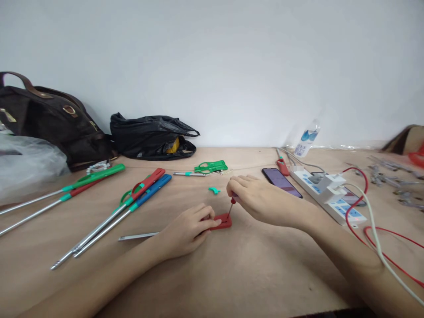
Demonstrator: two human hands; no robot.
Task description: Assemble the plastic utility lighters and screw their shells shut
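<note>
Item one, the wooden table (232, 274) I work at, carrying everything below. Item two, a dark handbag (49, 119) and a black plastic bag (149, 137) against the wall. Item three, long metal rods with green, red and blue handles (109, 207), lying left of my hands. Item four, a white power strip (327, 194) with a phone (281, 181) beside it. Item five, my left hand (185, 229), fingers closed flat on the red plastic piece (222, 221), pinning it to the table at its left end. Item six, my right hand (261, 196), fingertips pinched shut on a small screwdriver (231, 205) whose tip meets the piece's right end. I judge the piece light, stiff and prone to slide; best gripped by its edges.
</note>
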